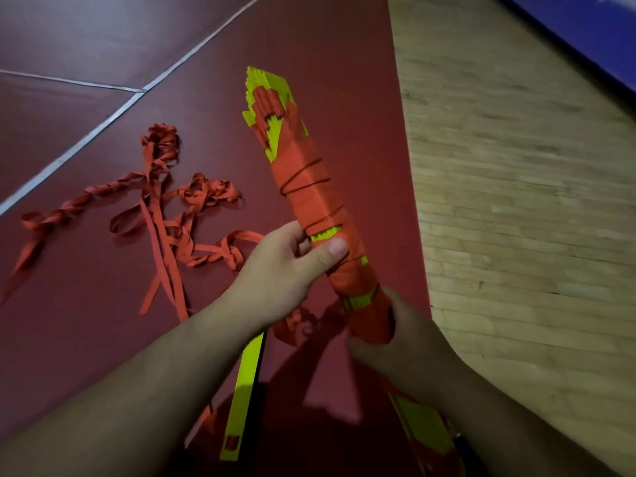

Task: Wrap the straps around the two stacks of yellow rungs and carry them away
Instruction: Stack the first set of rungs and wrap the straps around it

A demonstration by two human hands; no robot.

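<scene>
Your left grip (285,266) curls round the middle of the strapped stack (309,187), thumb on top; your right grip (406,335) clasps its lower end. Stack tilts over the red mat (103,46), near its edge with the wood floor (516,201). Loose straps (206,194) lie left.

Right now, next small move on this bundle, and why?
Probably one more strap turn round the near end: left hand and right hand grip the wrapped stack, yellow gaps show between them, and loose strap lies on the mat.
</scene>
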